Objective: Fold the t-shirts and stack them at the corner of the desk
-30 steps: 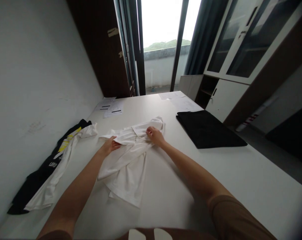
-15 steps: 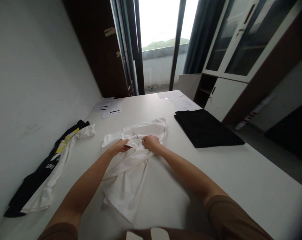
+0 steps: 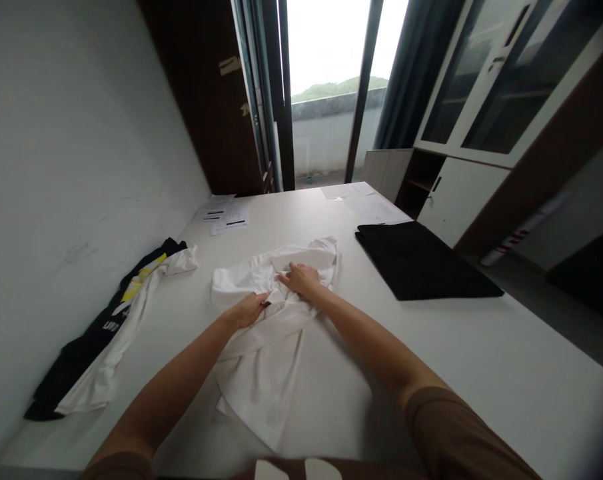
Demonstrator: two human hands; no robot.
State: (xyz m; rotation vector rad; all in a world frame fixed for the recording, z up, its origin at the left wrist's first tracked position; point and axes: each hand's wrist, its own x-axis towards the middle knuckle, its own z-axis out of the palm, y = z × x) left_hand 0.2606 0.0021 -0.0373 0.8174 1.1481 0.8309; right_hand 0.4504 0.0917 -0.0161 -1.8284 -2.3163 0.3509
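Fingers [image 3: 262, 299] of the left hand [image 3: 247, 311] are pinching the edge of a fold in a white garment [image 3: 276, 327], near the middle of the frame. Just beyond and to the right, the right hand [image 3: 304, 279] is resting its fingers on the bunched cloth; whether they are gripping or only pressing, I cannot tell. Both hands are staying separate, with crumpled fabric between them. The garment is lying on a white table [image 3: 481, 353], its upper part spreading in loose creases, its lower part tapering toward the bottom centre.

Handling and arranging the gathered layers seems to be the step in hand. The next move is probably calling for a secure hold by both hands on that middle fold, so that the lower part is not dragging askew.

Farther out, a black garment [image 3: 96, 330] with yellow print is lying along the wall at the left of the frame, white cloth [image 3: 131, 327] running beside it. A flat black cloth [image 3: 426, 260] is lying at right. Papers [image 3: 230, 217] are resting toward the upper left of the tabletop, and a white cabinet [image 3: 474, 193] is standing at upper right.
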